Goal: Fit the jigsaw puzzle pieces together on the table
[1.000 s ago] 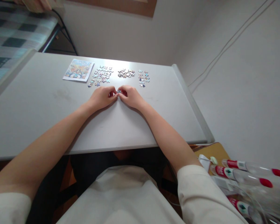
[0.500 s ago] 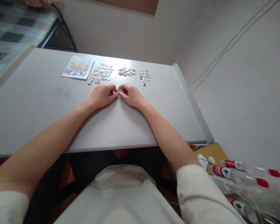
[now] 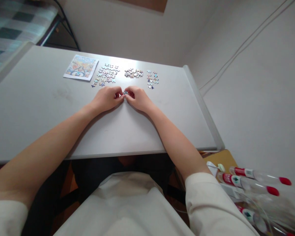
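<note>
My left hand (image 3: 109,97) and my right hand (image 3: 137,97) meet fingertip to fingertip over the white table (image 3: 127,134). Between them, a small bluish-grey jigsaw puzzle piece (image 3: 125,93) is pinched, mostly covered by the fingers. Whether it is one piece or two joined I cannot tell. Just beyond the left hand lies a spread of puzzle pieces (image 3: 108,72) in loose rows. A heaped pile of pieces (image 3: 133,73) is straight ahead of both hands, and a smaller group of pieces (image 3: 152,78) lies beyond the right hand.
A printed picture sheet (image 3: 81,67) lies at the table's back left. White walls stand behind and to the right. Plastic bottles with red caps (image 3: 248,183) lie by a wooden surface (image 3: 223,159) at lower right. A checked cloth (image 3: 19,26) covers another surface at upper left.
The view has shifted slightly, with the table contents sitting a little higher in the picture. Both hands keep their pinch on the puzzle piece in nearly the same pose.
</note>
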A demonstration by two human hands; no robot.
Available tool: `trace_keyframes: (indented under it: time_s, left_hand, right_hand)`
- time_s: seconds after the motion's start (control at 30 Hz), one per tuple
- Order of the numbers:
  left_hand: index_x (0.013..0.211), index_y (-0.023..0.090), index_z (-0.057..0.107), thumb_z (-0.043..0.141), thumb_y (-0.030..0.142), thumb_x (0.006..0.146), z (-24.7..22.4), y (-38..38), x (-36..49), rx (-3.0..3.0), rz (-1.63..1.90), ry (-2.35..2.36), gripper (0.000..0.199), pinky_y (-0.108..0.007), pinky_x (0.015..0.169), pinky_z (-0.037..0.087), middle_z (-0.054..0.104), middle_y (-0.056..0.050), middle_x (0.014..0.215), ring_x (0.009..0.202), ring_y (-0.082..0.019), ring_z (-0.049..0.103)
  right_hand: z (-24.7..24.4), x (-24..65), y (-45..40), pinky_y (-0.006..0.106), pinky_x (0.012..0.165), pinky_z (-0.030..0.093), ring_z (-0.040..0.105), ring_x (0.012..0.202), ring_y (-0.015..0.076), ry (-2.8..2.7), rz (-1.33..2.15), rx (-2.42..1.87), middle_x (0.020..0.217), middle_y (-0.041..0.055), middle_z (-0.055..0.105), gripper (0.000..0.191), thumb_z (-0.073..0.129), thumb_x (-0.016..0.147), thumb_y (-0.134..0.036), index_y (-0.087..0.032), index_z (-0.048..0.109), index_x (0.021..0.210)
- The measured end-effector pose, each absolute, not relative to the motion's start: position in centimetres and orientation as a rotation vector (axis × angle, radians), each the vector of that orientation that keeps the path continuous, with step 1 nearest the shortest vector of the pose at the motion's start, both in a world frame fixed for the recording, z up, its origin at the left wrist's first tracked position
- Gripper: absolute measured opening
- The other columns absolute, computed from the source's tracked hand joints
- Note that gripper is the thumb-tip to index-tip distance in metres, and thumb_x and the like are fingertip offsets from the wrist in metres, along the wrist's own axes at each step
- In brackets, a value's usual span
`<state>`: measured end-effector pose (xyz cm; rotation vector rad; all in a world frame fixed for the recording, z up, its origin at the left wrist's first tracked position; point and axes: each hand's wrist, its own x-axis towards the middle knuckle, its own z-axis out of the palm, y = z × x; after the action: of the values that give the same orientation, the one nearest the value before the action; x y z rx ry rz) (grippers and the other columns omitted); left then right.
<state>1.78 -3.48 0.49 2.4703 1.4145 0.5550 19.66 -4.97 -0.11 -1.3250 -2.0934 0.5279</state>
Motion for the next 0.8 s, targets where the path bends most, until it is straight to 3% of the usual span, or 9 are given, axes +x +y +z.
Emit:
trace_keyframes:
  time_s: [0.8]
  left_hand:
    - [0.081, 0.018, 0.066, 0.050, 0.042, 0.083, 0.75, -3.71, 1.74, 2.494, 0.526, 1.413, 0.030, -0.025, 0.056, 0.033, 0.066, -0.003, 0.070, 0.061, -0.015, 0.055]
  right_hand:
    - [-0.09, 19.71, -4.95, 0.025, 0.075, 0.040, 0.050, 0.075, 0.0127, -2.078, 0.532, -1.334, 0.082, 0.0037, 0.061, 0.025, 0.051, 0.082, -0.020, -0.011, 0.065, 0.100]
